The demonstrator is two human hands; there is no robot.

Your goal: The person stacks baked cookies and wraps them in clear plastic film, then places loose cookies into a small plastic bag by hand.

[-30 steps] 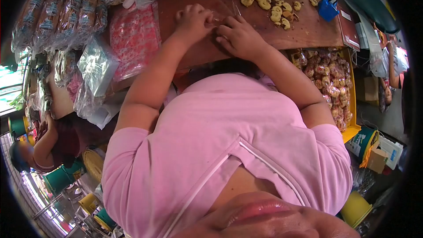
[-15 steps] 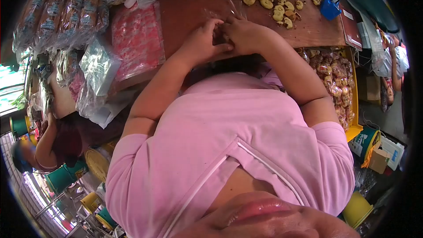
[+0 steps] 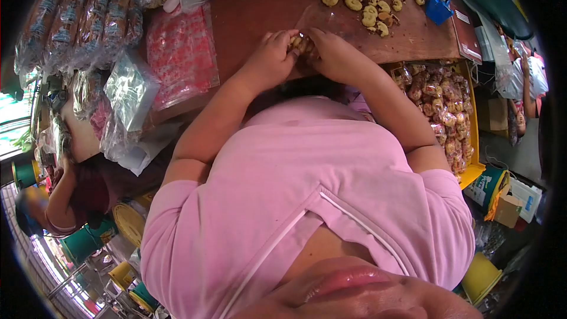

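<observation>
At the table's (image 3: 413,44) near edge, a person in a pink shirt (image 3: 313,153) has both hands drawn close together. The left hand (image 3: 275,55) and right hand (image 3: 335,56) each have their fingers curled in narrow, pinching a small yellowish bundle (image 3: 301,46) between them, just above that near edge. It seems to be in clear film, though the fingers cover so much of it that I can't count the pieces inside. A filmy stretch of clear plastic (image 3: 318,19) lies just beyond the fingertips.

Toward the far edge, loose curved cookies (image 3: 352,1) spread about with dark crumbs among them. Over by the right edge stands a blue tape dispenser (image 3: 438,3), a couple more pieces beside it. Left of the hands, a flat stack of red-and-pink printed bags (image 3: 182,53) reaches to the near edge. Next to the near right corner, a yellow crate (image 3: 473,174) holds rows of wrapped packets (image 3: 443,103). Long wrapped packages (image 3: 74,23) line the far left corner.
</observation>
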